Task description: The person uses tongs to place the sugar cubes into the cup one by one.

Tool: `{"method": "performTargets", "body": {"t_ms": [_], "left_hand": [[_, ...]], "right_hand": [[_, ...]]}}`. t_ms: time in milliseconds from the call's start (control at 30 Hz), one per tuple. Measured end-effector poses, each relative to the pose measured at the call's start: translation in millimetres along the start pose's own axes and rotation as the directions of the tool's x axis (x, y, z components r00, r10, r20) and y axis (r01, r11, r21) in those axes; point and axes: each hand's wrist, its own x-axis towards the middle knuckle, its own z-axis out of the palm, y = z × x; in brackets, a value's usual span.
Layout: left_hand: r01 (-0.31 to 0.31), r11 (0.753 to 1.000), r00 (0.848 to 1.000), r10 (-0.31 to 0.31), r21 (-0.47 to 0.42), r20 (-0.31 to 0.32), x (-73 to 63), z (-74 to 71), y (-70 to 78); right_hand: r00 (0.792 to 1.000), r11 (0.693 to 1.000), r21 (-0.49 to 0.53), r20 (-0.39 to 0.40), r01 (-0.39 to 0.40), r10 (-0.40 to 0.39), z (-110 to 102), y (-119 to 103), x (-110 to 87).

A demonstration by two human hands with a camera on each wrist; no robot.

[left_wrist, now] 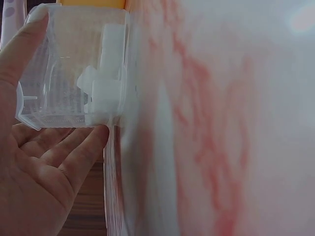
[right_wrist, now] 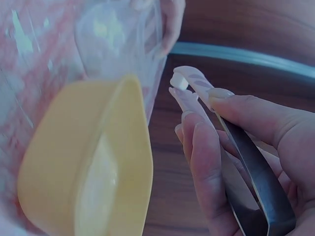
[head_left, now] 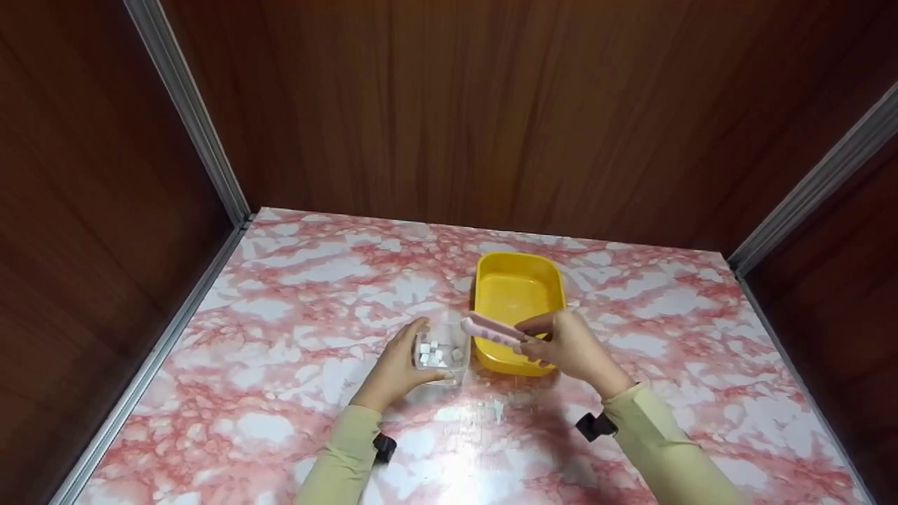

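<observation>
In the head view my left hand (head_left: 394, 370) holds a clear plastic box (head_left: 445, 328), thumb on the near side and fingers on the far side. Several small white cubes (head_left: 431, 352) lie at the bottom of the box, which stands on the tabletop. My right hand (head_left: 577, 352) pinches a pair of tongs (head_left: 495, 332) with pink tips and metal arms. Between those tips, in the right wrist view, a white cube (right_wrist: 179, 81) is gripped. The tongs extend over the near part of a yellow tub (head_left: 516, 297), pointing left toward the box.
The yellow tub stands just right of the clear box. Beneath both is a tabletop (head_left: 295, 315) with a red and white marble pattern. Dark wooden panels (head_left: 449, 112) close off the back and sides, with metal strips (head_left: 189, 105) along the corners.
</observation>
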Motion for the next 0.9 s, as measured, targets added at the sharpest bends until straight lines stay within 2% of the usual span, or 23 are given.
{"method": "performTargets", "body": {"t_ms": [133,400,700,900], "left_hand": [[-0.009,1.000,1.000,0.009,-0.009,-0.002,-0.1,-0.3,-0.1],[-0.011,1.000,1.000,0.011,0.029,-0.002,0.6,1.0,-1.8],[0.004,1.000,1.000,-0.004,0.026,0.000,0.1,1.6,-2.2],[0.013,0.999,1.000,-0.013,0.030,-0.003,0.5,0.8,-1.6]], "right_hand": [[0.999,0.999,-0.021,0.017,0.044,-0.044,8.9,-0.9,-0.2],[0.998,0.998,-0.056,0.068,0.013,-0.009,23.9,-0.6,0.6],[0.997,0.994,-0.097,0.053,0.054,-0.049,31.8,0.3,1.5],[0.997,0.995,-0.084,0.055,0.054,-0.049,32.7,0.4,0.3]]}}
